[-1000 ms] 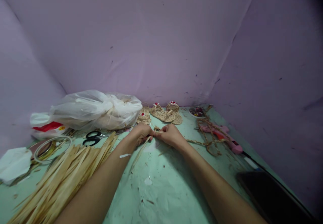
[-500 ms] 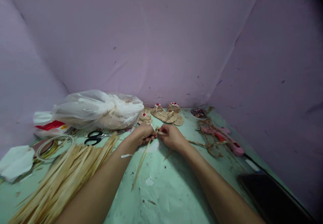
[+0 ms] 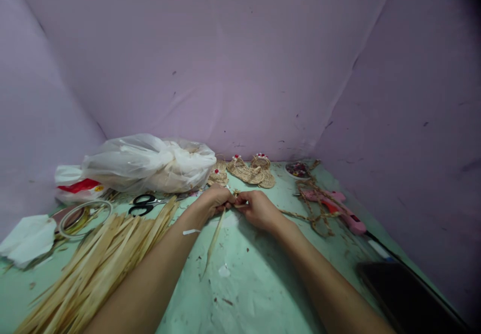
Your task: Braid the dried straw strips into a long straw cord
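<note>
My left hand (image 3: pixel 217 201) and my right hand (image 3: pixel 256 208) meet over the middle of the table, fingertips pinched close together. Between them is a pale dried-fibre strip (image 3: pixel 215 243), whose loose end hangs down toward me from my left fingers. My right fingers grip another bit of the fibre, mostly covered by the hand. A braided fibre cord (image 3: pixel 295 214) runs off to the right behind my right hand. Just beyond the hands lie small woven slippers (image 3: pixel 246 172) with red and white beads.
On the left are a bundle of dried fibre strips (image 3: pixel 101 264), black-handled scissors (image 3: pixel 145 205), tape rolls (image 3: pixel 84 219) and a stuffed plastic bag (image 3: pixel 150 166). A bowl of beads (image 3: pixel 297 170), a pink glue gun (image 3: pixel 347 213) and a dark flat object (image 3: pixel 402 294) are on the right.
Both hands stay together, with the right fingers shifting slightly on the fibre. The hanging strip end has swung a little. The whole view has shifted slightly.
</note>
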The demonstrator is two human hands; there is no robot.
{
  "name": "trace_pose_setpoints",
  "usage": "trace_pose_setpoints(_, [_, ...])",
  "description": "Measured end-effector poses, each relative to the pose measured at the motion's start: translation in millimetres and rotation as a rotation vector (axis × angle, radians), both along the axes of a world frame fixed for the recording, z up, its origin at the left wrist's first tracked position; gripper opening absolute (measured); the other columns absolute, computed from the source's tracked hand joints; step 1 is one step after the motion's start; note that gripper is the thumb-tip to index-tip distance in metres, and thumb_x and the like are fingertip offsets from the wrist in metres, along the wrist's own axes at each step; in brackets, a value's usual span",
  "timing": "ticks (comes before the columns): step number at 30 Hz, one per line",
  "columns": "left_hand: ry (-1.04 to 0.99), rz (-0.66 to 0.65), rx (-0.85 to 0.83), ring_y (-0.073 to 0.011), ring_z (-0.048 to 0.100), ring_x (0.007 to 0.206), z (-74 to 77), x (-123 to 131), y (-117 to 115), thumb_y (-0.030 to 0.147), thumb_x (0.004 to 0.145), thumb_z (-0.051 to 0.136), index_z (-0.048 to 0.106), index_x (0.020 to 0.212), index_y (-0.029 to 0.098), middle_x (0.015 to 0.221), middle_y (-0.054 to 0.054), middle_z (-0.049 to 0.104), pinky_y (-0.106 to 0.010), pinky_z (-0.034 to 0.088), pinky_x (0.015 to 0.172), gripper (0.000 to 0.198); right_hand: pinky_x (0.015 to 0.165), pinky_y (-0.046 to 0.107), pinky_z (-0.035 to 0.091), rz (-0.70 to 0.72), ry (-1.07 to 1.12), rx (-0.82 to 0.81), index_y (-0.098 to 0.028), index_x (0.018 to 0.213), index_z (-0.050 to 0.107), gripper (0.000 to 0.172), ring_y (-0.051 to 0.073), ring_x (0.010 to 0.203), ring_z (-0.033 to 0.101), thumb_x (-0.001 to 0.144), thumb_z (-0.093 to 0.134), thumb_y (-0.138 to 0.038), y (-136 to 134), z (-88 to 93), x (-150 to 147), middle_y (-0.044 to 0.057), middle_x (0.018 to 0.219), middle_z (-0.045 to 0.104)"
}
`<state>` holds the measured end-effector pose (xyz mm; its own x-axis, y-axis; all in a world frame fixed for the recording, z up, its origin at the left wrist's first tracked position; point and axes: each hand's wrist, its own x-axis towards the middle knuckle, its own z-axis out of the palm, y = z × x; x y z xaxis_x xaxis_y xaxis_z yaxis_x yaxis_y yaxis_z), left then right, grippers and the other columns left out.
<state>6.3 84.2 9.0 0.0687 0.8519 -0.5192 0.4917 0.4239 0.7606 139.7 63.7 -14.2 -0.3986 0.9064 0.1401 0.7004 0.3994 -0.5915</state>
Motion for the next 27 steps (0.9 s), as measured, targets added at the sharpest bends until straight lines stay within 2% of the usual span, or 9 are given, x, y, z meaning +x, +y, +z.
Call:
trace_pose_setpoints(4, [-0.019,-0.023,0.029,-0.0038,0.024,0.030,1.8,-1.1,-1.0,0.009,0.055,0.052,0.040,0.043,0.014,0.032,0.005,0.035,-0.020,0.014,0.034,0.018,0.056,0.020,0.031,0.024,-0.101,-0.023,-0.019,0.074,0.068,0.021,0.013,0.063,0.053,0.063,0.052,-0.010,-1.5,7.4,1.6,0.003,0.069,0.065])
trace_pose_setpoints(7, [-0.032,-0.052,0.032,-0.0036,0.023,0.029,-1.7,-4.2,0.5,0.010,0.055,0.051,0.040,0.043,0.014,0.032,0.005,0.034,-0.020,0.012,0.033,0.017,0.051,0.021,0.029,0.034,-0.216,-0.075,-0.020,0.068,0.068,0.018,0.013,0.057,0.052,0.060,0.054,-0.012,-6.8,20.6,6.0,0.002,0.063,0.063])
trace_pose_setpoints(11, [-0.003,-0.021,0.015,-0.0030,0.022,0.029,-7.8,-8.2,4.8,0.013,0.055,0.056,0.045,0.048,0.014,0.036,0.006,0.036,-0.020,0.012,0.033,0.013,0.045,0.023,0.027,-0.124,-0.429,-0.234,-0.018,0.048,0.063,0.004,0.012,0.045,0.047,0.048,0.064,-0.013,-15.9,47.1,20.8,0.002,0.043,0.053])
trace_pose_setpoints(13, [-0.013,-0.017,-0.008,-0.0026,0.022,0.030,-8.7,-9.5,6.3,0.014,0.055,0.057,0.045,0.049,0.014,0.036,0.006,0.036,-0.019,0.013,0.033,0.013,0.044,0.024,0.028,-0.199,-0.472,-0.285,-0.016,0.039,0.056,0.013,0.012,0.042,0.046,0.040,0.069,-0.013,-17.9,60.6,29.0,0.000,0.036,0.046])
trace_pose_setpoints(15, [-0.055,-0.042,-0.032,-0.0022,0.021,0.030,-8.3,-10.5,7.1,0.013,0.056,0.056,0.044,0.048,0.014,0.036,0.006,0.034,-0.019,0.013,0.033,0.014,0.043,0.023,0.029,-0.242,-0.318,-0.287,-0.016,0.043,0.057,0.014,0.011,0.041,0.046,0.042,0.071,-0.016,-16.5,70.6,32.8,-0.001,0.035,0.046])
trace_pose_setpoints(17, [-0.093,-0.067,-0.054,-0.0020,0.020,0.030,-7.2,-11.1,7.3,0.012,0.056,0.054,0.043,0.048,0.014,0.036,0.006,0.033,-0.019,0.011,0.034,0.013,0.041,0.021,0.031,-0.293,0.020,-0.325,-0.016,0.058,0.061,0.006,0.010,0.040,0.047,0.054,0.066,-0.017,-12.3,73.8,29.1,-0.001,0.040,0.050])
trace_pose_setpoints(20, [-0.119,-0.070,-0.093,-0.0020,0.019,0.030,-6.3,-11.5,7.5,0.012,0.057,0.052,0.043,0.048,0.014,0.036,0.006,0.033,-0.019,0.009,0.034,0.013,0.039,0.022,0.038,-0.398,0.502,-0.526,-0.014,0.076,0.058,0.011,0.010,0.038,0.049,0.068,0.052,-0.011,-4.1,63.3,10.4,0.001,0.053,0.057])
trace_pose_setpoints(23, [-0.125,-0.066,-0.096,-0.0019,0.019,0.030,-5.8,-11.2,7.6,0.012,0.058,0.053,0.040,0.045,0.014,0.035,0.006,0.032,-0.019,0.009,0.034,0.018,0.040,0.027,0.046,-0.423,0.644,-0.730,-0.014,0.069,0.052,0.012,0.013,0.038,0.052,0.068,0.045,-0.005,2.4,41.0,-11.1,0.002,0.052,0.055])
trace_pose_setpoints(27, [-0.105,-0.072,-0.094,-0.0020,0.019,0.029,-2.6,-9.9,5.8,0.012,0.059,0.052,0.038,0.043,0.015,0.034,0.006,0.030,-0.019,0.011,0.035,0.021,0.044,0.027,0.050,-0.416,0.668,-0.776,-0.013,0.059,0.050,0.013,0.013,0.039,0.054,0.067,0.045,-0.003,7.1,17.8,-24.1,0.002,0.045,0.052])
